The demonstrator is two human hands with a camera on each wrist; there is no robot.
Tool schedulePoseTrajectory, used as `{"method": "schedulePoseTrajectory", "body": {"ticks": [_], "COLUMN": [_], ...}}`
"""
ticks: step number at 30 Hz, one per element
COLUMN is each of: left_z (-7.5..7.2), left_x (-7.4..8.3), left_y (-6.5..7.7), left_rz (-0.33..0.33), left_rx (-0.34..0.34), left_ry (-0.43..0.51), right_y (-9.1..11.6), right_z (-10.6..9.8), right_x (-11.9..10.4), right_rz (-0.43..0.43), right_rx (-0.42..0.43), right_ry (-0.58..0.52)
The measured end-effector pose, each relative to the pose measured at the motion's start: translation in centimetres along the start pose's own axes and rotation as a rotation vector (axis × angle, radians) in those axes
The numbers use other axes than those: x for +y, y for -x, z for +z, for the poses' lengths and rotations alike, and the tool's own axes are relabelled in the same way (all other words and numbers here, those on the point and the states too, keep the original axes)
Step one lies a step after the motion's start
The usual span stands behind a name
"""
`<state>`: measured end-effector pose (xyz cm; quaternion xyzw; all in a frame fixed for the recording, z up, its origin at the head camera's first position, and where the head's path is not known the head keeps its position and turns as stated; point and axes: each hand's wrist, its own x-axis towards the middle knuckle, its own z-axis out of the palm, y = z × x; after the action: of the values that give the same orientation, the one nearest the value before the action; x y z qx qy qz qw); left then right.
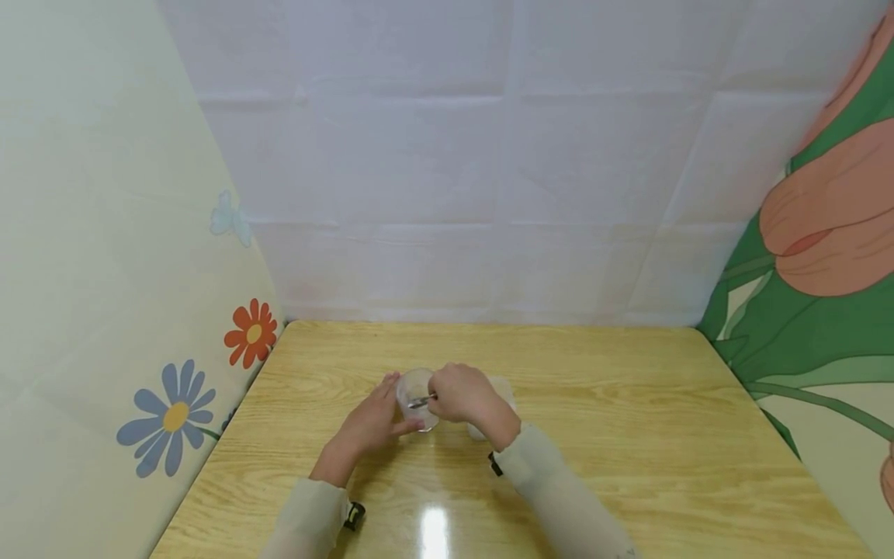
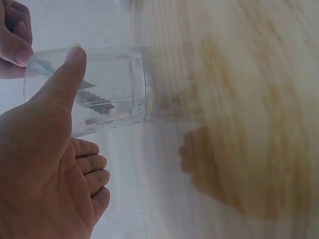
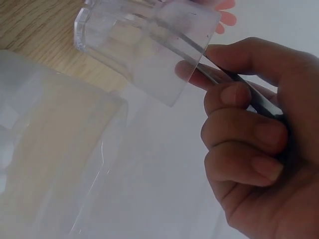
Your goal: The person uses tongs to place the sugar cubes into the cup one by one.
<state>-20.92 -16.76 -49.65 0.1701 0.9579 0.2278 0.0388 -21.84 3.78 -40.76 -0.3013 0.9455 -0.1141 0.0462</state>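
Note:
A clear drinking glass [image 1: 414, 383] stands upright on the wooden table [image 1: 628, 435]. My left hand [image 1: 373, 419] holds it from the left, thumb on the near side and fingers at the far side; in the left wrist view the thumb crosses the glass [image 2: 117, 64] wall. My right hand [image 1: 461, 392] grips metal tweezers [image 3: 261, 102] above the rim, fingers curled round the handle. The two prongs slope down into the glass, and its wall blurs their tips. Close by the right hand is a translucent plastic container [image 3: 65, 124], partly hidden under that hand in the head view.
Pale pieces [image 3: 7, 159] show at the container's left side in the right wrist view. A white sheet [image 1: 419, 194] hangs behind the table. Flower-printed cloths [image 1: 91, 310] stand along both sides.

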Motion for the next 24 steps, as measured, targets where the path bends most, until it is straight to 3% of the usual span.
{"method": "schedulePoseTrajectory", "body": {"ticks": [16, 24], "left_z": [-0.1, 0.0], "left_x": [0.2, 0.1], "left_y": [-0.2, -0.2], "left_rz": [0.009, 0.016], "left_rx": [0.007, 0.011], "left_ry": [0.009, 0.006], "right_y": [1.0, 2.1], "right_z": [-1.2, -2.1], "right_x": [0.4, 1.0], "right_rz": [0.032, 0.011], "right_rx": [0.035, 0.103], "right_ry": [-0.104, -0.111]}}
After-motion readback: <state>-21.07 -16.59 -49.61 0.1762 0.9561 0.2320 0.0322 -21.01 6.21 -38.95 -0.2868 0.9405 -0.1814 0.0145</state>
